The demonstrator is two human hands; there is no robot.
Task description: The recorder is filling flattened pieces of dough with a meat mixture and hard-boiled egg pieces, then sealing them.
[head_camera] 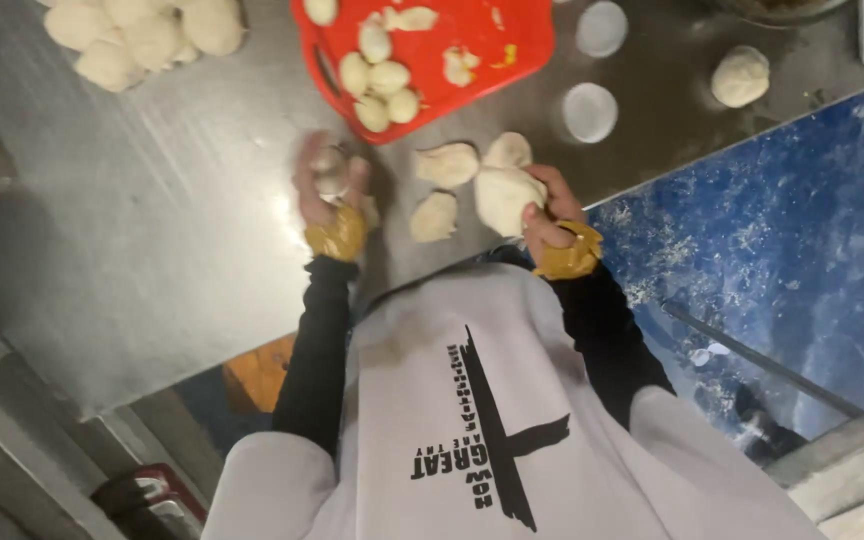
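2 hands grip dough near the surface edge: left hand cups a small ball, right hand pinches the soft, sticky lump; support it underneath.

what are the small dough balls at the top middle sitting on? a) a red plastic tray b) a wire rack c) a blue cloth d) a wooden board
a: the small pale dough balls lie on the red plastic tray, which rests on the grey metal table.
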